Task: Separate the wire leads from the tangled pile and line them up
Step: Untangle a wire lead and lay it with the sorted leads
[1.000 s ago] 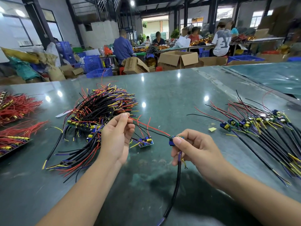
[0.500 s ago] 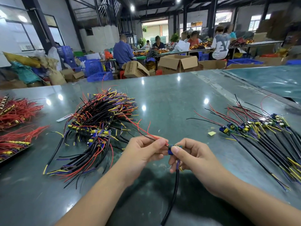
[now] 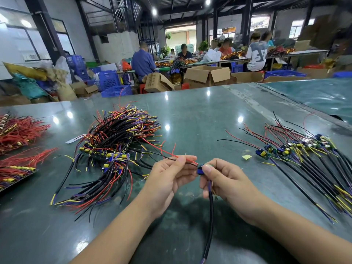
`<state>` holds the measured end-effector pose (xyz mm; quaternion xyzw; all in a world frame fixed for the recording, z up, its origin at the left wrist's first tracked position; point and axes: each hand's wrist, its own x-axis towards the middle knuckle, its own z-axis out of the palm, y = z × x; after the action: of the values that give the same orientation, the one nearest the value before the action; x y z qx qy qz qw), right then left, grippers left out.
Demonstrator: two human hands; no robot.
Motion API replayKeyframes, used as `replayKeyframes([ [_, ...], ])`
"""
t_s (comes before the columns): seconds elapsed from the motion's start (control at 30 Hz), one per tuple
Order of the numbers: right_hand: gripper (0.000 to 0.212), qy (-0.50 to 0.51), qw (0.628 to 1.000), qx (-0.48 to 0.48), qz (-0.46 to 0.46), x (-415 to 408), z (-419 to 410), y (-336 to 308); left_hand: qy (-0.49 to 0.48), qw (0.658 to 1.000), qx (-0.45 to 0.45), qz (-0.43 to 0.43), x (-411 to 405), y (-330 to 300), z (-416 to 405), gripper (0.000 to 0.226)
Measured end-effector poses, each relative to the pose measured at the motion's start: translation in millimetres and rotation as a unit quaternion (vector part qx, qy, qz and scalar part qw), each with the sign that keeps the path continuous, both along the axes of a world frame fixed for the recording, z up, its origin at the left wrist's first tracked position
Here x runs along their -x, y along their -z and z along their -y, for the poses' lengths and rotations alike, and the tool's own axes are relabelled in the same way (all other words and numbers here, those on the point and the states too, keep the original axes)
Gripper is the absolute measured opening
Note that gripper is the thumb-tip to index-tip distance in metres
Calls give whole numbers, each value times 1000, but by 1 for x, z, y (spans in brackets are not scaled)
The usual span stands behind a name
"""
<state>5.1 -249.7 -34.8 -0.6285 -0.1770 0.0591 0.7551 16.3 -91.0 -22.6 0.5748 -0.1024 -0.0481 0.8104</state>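
- Fingers (image 3: 182, 162) of the left hand (image 3: 167, 180) now pinch the thin red and black lead wires (image 3: 165, 152) close to the small blue circuit module (image 3: 200, 169); a second ago they gripped farther out, near the tangled pile of black, red, yellow and purple wires (image 3: 112, 149).
- Right hand (image 3: 226, 180) pinches the module, its thick black cable (image 3: 210, 216) hanging toward the viewer.
- Both hands hover above the glossy dark green table (image 3: 200, 115).
- Likely meaning: this lead is nearly freed, ready to join the lined-up row of modules and cables (image 3: 304, 159) on the right.

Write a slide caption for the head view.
Both hands, left hand and right hand, pinch one wire lead between tangled pile and lined-up row.
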Motion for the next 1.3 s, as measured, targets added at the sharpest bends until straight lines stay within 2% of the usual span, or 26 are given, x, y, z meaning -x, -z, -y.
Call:
replayKeyframes([
  [0.3, 28, -12, 999, 42, 9, 0, -3, -1, -36, 999, -3, -8, -2, 1, -2, 38],
  [0.47, 27, -4, 999, 33, 8, 0, 0, -3, -8, 998, -65, 11, 1, 3, -5, 32],
  [0.53, 34, 6, 999, 46, -6, -1, -2, -2, -36, 995, -92, 30, 2, 5, -3, 27],
  [0.63, 48, 34, 996, 77, -40, -4, -3, 3, -102, 991, -79, 39, 0, 6, 0, 21],
  [0.7, 47, 92, 981, 167, 23, -6, 2, 6, -128, 989, -59, 38, -1, 5, -2, 22],
  [0.77, 37, 137, 953, 247, 109, -7, 8, 6, -140, 988, -50, 38, -1, 4, -3, 22],
  [0.83, 21, 141, 941, 267, 149, -8, 11, 6, -134, 989, -53, 37, 1, 3, -1, 21],
  [0.93, 14, 131, 934, 279, 180, -4, 8, 7, -93, 992, -80, 24, 3, 5, 0, 10],
  [1.03, 12, 165, 902, 334, 218, -1, 6, 7, -78, 989, -120, 20, 5, 8, -1, 8],
  [1.13, 24, 192, 873, 396, 212, 1, 6, 6, -95, 991, -92, 27, 5, 6, -2, 9],
  [1.3, 12, 192, 885, 377, 195, 1, 5, 4, -88, 992, -83, 37, 5, 4, -4, 11],
])
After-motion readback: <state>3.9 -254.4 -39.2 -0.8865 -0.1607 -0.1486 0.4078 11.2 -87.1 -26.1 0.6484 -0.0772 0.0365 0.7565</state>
